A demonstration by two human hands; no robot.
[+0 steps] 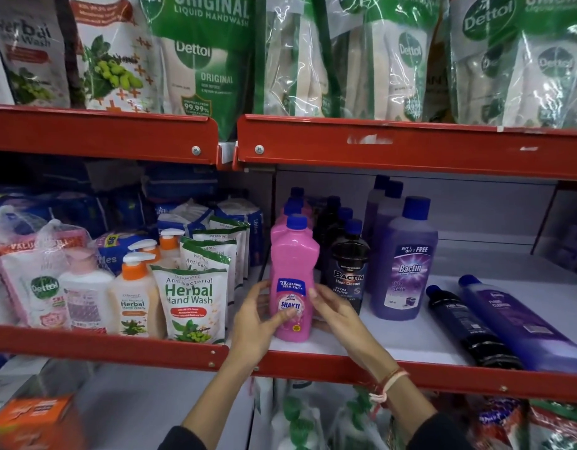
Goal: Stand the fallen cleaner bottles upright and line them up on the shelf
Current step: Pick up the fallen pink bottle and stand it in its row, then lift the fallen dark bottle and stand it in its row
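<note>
A pink cleaner bottle with a blue cap stands upright at the front of the white shelf. My left hand and my right hand grip its lower sides. More pink bottles stand in a row behind it. To the right stand a black Bactin bottle and a purple Bactin bottle, each with others lined up behind. Further right, a black bottle and a purple bottle lie on their sides, caps pointing to the back.
Herbal hand wash pouches and pump bottles fill the shelf section to the left. Red shelf edges run above and below. Dettol refill bags hang overhead. The shelf's far right back shows bare white surface.
</note>
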